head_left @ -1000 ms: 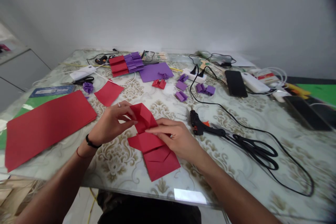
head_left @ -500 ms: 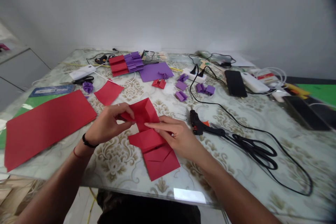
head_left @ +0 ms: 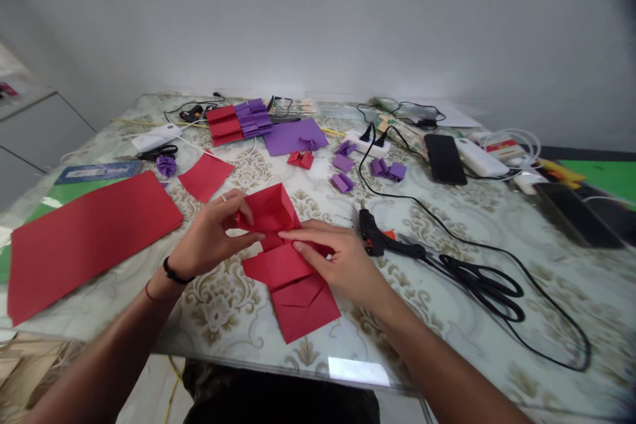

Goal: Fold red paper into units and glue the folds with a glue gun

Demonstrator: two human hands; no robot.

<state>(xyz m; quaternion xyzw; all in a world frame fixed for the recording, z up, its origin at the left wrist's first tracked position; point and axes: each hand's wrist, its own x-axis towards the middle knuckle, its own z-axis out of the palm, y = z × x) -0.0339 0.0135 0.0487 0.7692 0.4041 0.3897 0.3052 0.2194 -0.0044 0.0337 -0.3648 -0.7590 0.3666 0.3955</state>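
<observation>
A folded red paper piece [head_left: 291, 278] lies on the patterned table [head_left: 497, 225] in front of me, its far flap raised. My left hand [head_left: 211, 238] pinches that raised flap at its left edge. My right hand [head_left: 338, 262] lies on the paper's middle, fingers pressed flat on the fold. A big red sheet [head_left: 84, 235] lies to the left, and a small red square [head_left: 205, 175] sits beyond my left hand.
A black glue gun [head_left: 385, 238] and black scissors [head_left: 489, 281] lie right of my hands, with a black cable looping round them. Purple folded pieces [head_left: 342, 172], a red and purple stack [head_left: 238, 120], a purple sheet [head_left: 294, 135], a phone [head_left: 446, 158] and a power strip stand farther back.
The raised far flap has been pushed up and folded closer toward my right hand's fingers. My left hand rose a little with it; the right hand stayed pressed on the fold.
</observation>
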